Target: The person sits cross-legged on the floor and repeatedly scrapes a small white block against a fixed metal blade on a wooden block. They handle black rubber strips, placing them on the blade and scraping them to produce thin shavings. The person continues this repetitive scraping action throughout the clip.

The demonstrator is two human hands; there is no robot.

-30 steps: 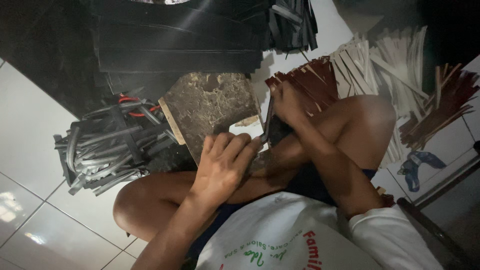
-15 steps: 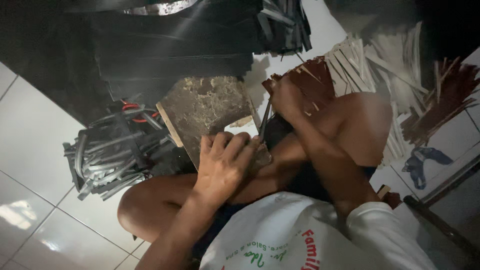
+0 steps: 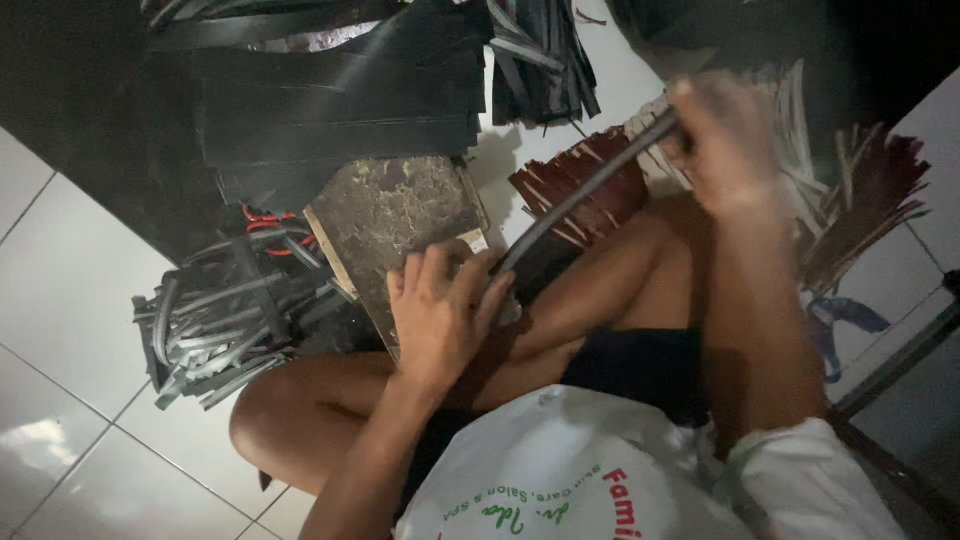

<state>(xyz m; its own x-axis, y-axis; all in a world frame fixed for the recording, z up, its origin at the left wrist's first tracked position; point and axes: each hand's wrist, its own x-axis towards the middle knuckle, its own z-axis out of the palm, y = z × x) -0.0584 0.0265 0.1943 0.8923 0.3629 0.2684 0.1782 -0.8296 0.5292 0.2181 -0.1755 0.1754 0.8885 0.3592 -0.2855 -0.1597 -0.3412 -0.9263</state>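
Dark strip [image 3: 585,195] stretched between both hands, left [image 3: 440,315], right [image 3: 725,140]

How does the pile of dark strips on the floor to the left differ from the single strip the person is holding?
The bundle of dark strips lies heaped and crisscrossed on the white tiled floor, untouched; the single dark strip is stretched taut between the left hand and the blurred right hand. The bundle's pieces look shorter and lie flat; the held strip slants upward. Both are dark and narrow.

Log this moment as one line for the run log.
left hand: pinning dark strip end on board | right hand: gripping strip's far end, raised, blurred | nearby: bundle of dark strips on tiled floor
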